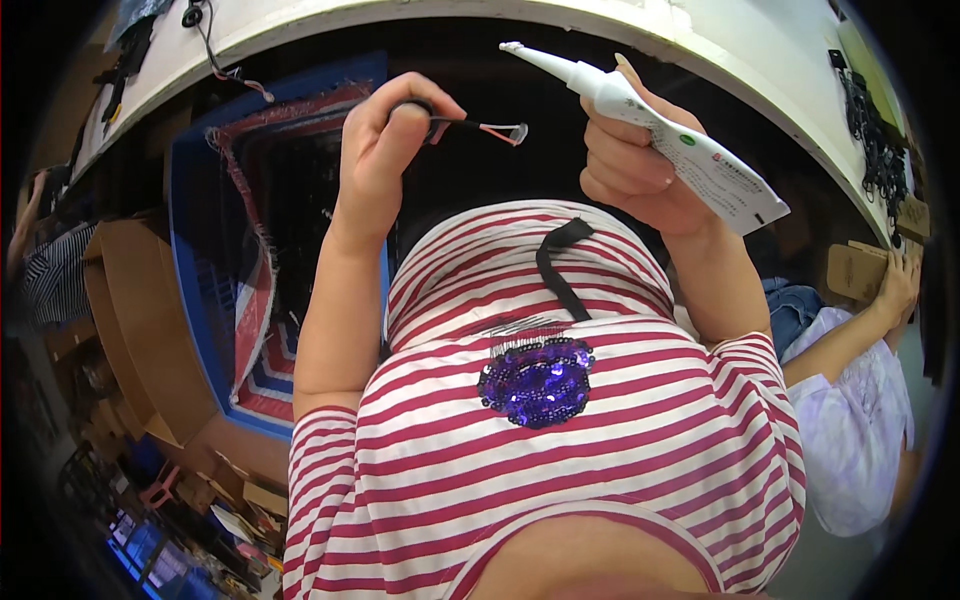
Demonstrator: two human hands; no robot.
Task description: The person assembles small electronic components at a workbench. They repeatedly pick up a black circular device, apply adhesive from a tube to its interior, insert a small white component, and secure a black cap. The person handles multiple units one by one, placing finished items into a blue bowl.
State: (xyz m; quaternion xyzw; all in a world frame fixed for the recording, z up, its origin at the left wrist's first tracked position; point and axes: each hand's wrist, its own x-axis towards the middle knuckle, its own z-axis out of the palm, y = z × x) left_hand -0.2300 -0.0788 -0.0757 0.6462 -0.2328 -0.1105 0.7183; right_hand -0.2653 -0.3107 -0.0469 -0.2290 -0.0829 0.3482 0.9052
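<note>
My left hand pinches a thin black cable piece with a reddish wire and a small clear end part, held up in front of my chest. My right hand grips a white squeeze tube with a long nozzle. The nozzle tip points up and left, a little above the cable's clear end, not touching it. Both hands hover under the edge of a white table. Below them shows my red-and-white striped shirt with a purple sequin patch.
A blue crate lined with a striped woven bag stands at my left, beside brown cardboard boxes. At the right another person in a pale purple top reaches toward a cardboard piece. Black cables lie on the table's far right.
</note>
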